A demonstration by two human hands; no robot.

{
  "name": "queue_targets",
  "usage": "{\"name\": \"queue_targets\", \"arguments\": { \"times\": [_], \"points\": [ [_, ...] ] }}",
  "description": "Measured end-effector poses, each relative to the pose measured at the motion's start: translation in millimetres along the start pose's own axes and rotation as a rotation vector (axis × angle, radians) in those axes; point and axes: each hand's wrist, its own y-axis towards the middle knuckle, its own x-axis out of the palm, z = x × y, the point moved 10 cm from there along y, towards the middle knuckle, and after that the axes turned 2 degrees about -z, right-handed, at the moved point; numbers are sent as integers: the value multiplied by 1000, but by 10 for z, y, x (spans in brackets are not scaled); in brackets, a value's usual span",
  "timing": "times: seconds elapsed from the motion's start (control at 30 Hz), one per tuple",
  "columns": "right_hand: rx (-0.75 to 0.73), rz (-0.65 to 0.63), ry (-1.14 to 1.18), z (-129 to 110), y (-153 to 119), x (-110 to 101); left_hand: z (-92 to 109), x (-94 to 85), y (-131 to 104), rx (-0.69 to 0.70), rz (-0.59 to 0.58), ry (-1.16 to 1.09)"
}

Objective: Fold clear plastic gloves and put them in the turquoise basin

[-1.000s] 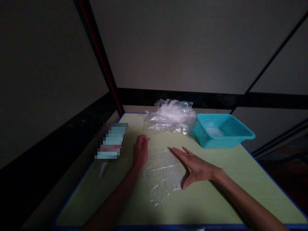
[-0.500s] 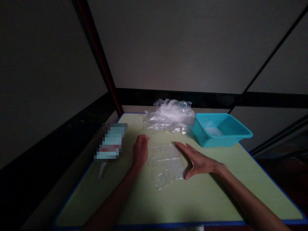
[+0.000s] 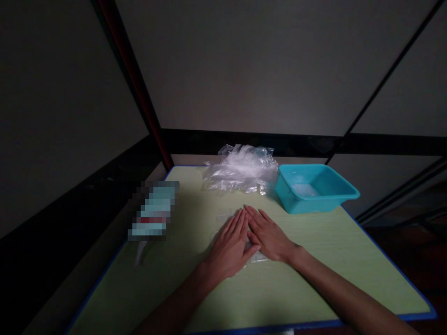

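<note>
A clear plastic bag (image 3: 259, 257) lies flat on the pale green table (image 3: 307, 284), mostly covered by my hands. My left hand (image 3: 230, 244) rests palm down on it with fingers stretched forward and thumb out to the right. Against it, also palm down and extended, lies my right hand (image 3: 269, 235). The fingertips of both hands meet near the bag's far side. Neither hand grips anything; only bits of the bag show between and below them.
A heap of crumpled clear plastic bags (image 3: 242, 170) lies at the table's back edge. Right of it stands a turquoise plastic basin (image 3: 310, 204) with something whitish inside. A blurred-out pale object (image 3: 153, 209) sits at the left edge. Dark-banded walls rise behind and left.
My left hand has moved right from beside the bag and flattened onto it. My right hand has moved left onto the bag, and the two hands now touch.
</note>
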Motion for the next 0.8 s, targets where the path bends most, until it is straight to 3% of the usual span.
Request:
{"name": "queue_targets", "arguments": {
  "times": [0.17,0.6,0.8],
  "points": [
    [17,15,-49,6,-1,-2,-43,86,-17,-25,-34,91],
    [20,15,-36,-5,-4,-45,-427,-27,-260,-99,100,229],
    [19,31,-19,6,-12,-36,-603,-65,-449,-132,87,243]
  ]
}}
